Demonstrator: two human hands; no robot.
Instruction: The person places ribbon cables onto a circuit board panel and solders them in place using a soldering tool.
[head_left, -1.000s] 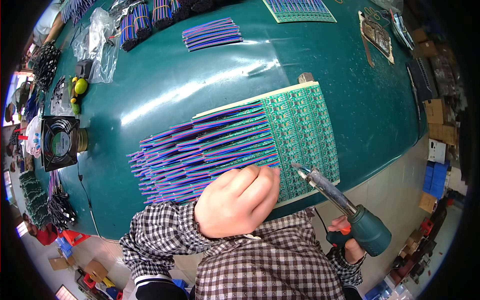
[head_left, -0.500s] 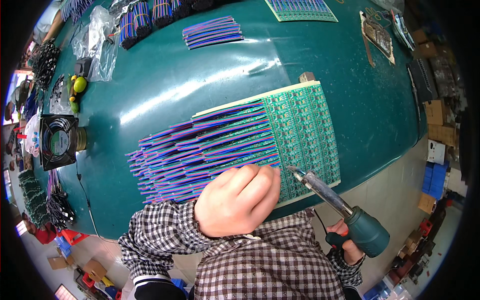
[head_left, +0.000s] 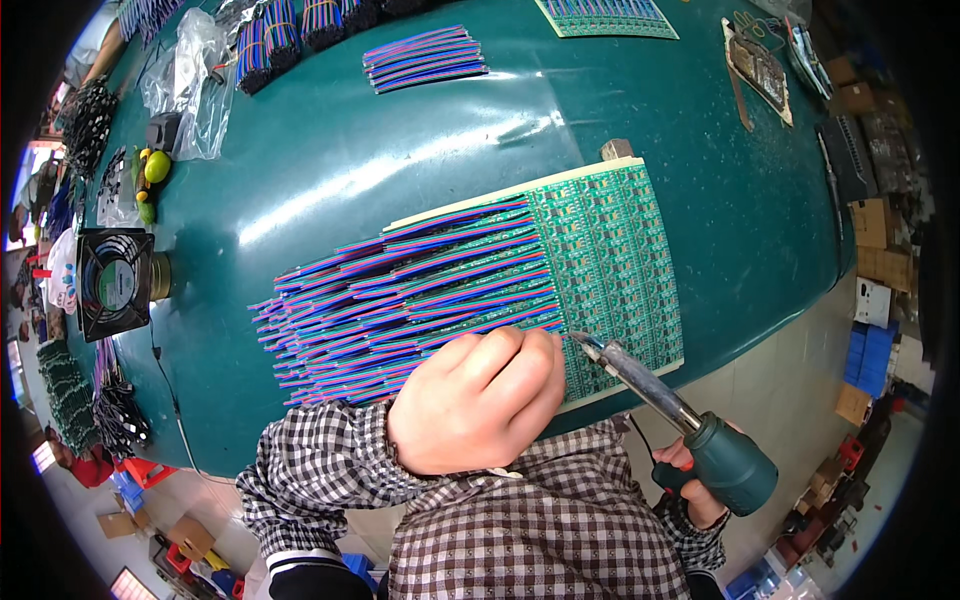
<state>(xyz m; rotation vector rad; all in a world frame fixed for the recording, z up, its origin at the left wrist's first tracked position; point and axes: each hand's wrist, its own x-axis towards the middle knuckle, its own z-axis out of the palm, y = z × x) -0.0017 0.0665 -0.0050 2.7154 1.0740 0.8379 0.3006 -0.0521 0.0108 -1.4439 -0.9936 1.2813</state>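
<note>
Curled into a pinch, my left hand rests over the lower rows of multicoloured ribbon cables. Its fingers close on a ribbon cable at the circuit board; the fingertips and most of that cable are hidden. The green circuit board panel carries rows of small parts, and cables lie across its left side. My right hand is wrapped round the handle of a soldering gun with a dark green body. The soldering gun's metal tip points left at the board, just beside my left fingertips.
A small fan stands at the left, its cord running down the green table. Loose ribbon cables and another board panel lie at the back. A worn tray is far right; a metal block sits behind the panel.
The soldering gun's tip has shifted slightly left, closer to my left fingertips. My left hand stays closed in nearly the same place.
</note>
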